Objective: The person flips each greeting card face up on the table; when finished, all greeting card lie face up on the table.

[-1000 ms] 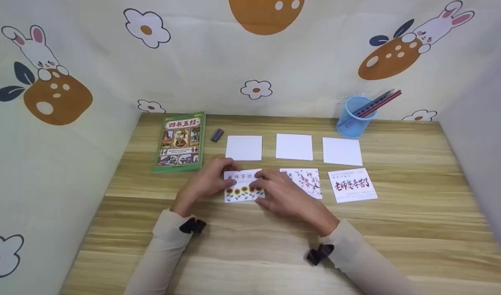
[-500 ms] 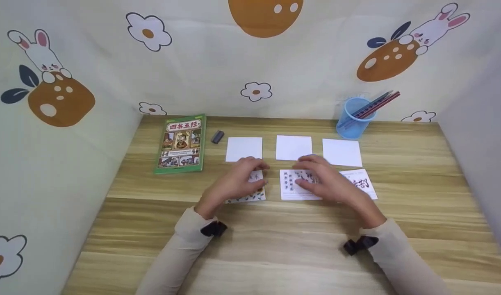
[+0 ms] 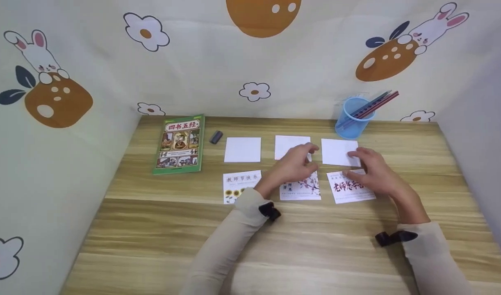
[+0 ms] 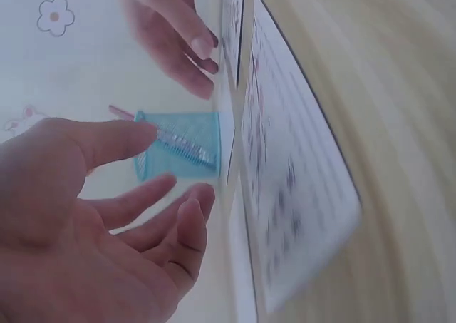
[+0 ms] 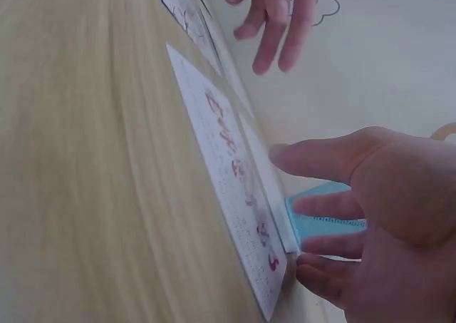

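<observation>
My left hand (image 3: 293,164) hovers over the middle printed card with pink blossoms (image 3: 301,191), its fingers loosely bent and holding nothing. In the left wrist view that card (image 4: 299,173) lies flat, apart from the fingers. Above the right printed card with dark red lettering (image 3: 351,194) is my right hand (image 3: 377,174), fingers spread and nothing in them. The right wrist view has this card (image 5: 221,166) lying flat beside the hand. A sunflower card (image 3: 234,190), partly covered by my left sleeve, lies at the left of the row.
Behind the printed cards lie three blank white cards, at left (image 3: 242,149), middle (image 3: 287,144) and right (image 3: 338,152). A green book (image 3: 178,145) and a small dark block (image 3: 216,137) are at back left. A blue pencil cup (image 3: 351,123) stands at back right.
Both hands have moved to the right, away from the sunflower card. My left hand is now over the blossom card and my right hand over the lettered one. The cards look unmoved.
</observation>
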{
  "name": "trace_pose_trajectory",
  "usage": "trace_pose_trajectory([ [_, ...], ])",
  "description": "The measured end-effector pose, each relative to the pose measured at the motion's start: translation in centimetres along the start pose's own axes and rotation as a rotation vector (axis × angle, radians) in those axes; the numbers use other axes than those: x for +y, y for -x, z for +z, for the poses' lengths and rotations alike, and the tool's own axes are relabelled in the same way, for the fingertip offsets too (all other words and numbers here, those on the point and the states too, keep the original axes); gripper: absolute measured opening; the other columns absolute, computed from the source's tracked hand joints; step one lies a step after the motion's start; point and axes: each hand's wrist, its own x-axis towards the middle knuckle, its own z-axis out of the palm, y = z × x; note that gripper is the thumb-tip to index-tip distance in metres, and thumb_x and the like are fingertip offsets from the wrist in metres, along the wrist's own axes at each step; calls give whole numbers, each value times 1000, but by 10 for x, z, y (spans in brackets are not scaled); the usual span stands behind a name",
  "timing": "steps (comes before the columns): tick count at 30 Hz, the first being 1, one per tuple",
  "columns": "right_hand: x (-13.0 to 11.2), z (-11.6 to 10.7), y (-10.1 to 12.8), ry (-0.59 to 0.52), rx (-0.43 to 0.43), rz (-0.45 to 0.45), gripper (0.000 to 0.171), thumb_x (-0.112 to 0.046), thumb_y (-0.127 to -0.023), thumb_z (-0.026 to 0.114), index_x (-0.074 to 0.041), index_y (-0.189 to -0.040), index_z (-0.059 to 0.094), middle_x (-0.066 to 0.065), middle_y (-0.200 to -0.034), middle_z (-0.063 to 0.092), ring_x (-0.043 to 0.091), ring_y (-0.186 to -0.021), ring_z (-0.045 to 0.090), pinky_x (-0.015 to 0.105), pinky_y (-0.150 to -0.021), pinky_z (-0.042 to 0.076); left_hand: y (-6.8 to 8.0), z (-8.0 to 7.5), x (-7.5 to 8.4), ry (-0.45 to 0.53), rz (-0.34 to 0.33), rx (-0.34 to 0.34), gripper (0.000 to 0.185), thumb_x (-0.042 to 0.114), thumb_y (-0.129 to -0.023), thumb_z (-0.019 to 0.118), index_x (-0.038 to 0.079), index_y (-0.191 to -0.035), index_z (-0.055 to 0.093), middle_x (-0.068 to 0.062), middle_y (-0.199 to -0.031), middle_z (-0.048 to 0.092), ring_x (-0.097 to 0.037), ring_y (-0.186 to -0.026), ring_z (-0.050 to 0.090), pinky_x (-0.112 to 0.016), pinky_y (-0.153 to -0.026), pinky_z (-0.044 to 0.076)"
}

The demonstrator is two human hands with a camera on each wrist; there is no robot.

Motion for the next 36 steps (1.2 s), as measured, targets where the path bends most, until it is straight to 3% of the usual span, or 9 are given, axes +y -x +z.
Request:
trace_pose_trajectory([
  [3, 4, 1, 0, 7, -10, 18, 65, -26, -101, 77, 7, -152, 54, 41, -166, 32, 63, -156, 25, 79, -126, 22, -18, 14, 9, -1, -22, 21, 58, 23, -106, 67, 7, -158, 49, -13, -126, 69, -17, -101, 63, -26, -88, 55],
  [6, 3, 3, -1, 9, -1, 21, 63, -24, -102, 75, 7, -152, 54, 40, -166, 33, 62, -155, 26, 78, -126, 23, -28, 23, 16, 13, -62, 56, 60, 27, -106, 68, 8, -160, 47, -12, -118, 70, -17, -103, 62, -27, -92, 56],
  [12, 4, 4, -4, -6, 23, -12, 58, -21, -102, 74, 8, -149, 57, 39, -164, 37, 61, -154, 30, 77, -126, 24, -33, 32, 23, 69, -111, 113, 62, 27, -106, 67, 10, -161, 45, -17, -141, 64, -23, -120, 64, -33, -110, 55],
  [14, 6, 4, -4, -11, 36, -22, 57, -21, -103, 74, 8, -148, 58, 39, -163, 38, 61, -152, 32, 76, -126, 25, -33, 33, 22, 91, -96, 128, 61, 25, -107, 67, 9, -161, 44, -18, -143, 64, -22, -116, 66, -33, -107, 56],
  [16, 7, 3, -3, -12, 47, -27, 55, -21, -103, 74, 8, -147, 59, 39, -161, 40, 60, -151, 34, 76, -126, 26, -33, 34, 20, 118, -67, 149, 60, 22, -107, 66, 7, -161, 45, -18, -135, 67, -17, -105, 66, -27, -97, 56],
  [20, 8, 3, -3, -14, 64, -57, 53, -21, -102, 75, 10, -144, 62, 41, -159, 43, 62, -149, 36, 77, -124, 26, -34, 36, 17, 198, -26, 195, 55, 18, -106, 66, 7, -157, 49, -15, -128, 71, -16, -99, 68, -21, -85, 53],
  [25, 4, 6, -4, -36, 41, -43, 56, -26, -104, 73, 10, -145, 60, 40, -163, 40, 62, -154, 31, 77, -126, 23, -31, 34, 24, 294, -55, 224, 51, 19, -106, 67, 11, -155, 54, -13, -147, 67, -28, -125, 70, -27, -102, 58],
  [29, 0, 7, -5, -31, 28, -13, 61, -28, -104, 73, 11, -148, 57, 40, -166, 36, 62, -156, 28, 77, -128, 22, -29, 30, 29, 307, -93, 248, 52, 20, -105, 69, 11, -154, 54, -18, -156, 59, -35, -135, 66, -35, -111, 56],
  [36, -1, 6, -5, -49, 36, 15, 62, -25, -105, 72, 14, -149, 54, 40, -166, 36, 62, -156, 30, 74, -129, 22, -29, 36, 32, 521, -185, 156, 63, 26, -105, 70, 12, -161, 46, -17, -169, 46, -38, -147, 57, -43, -121, 50],
])
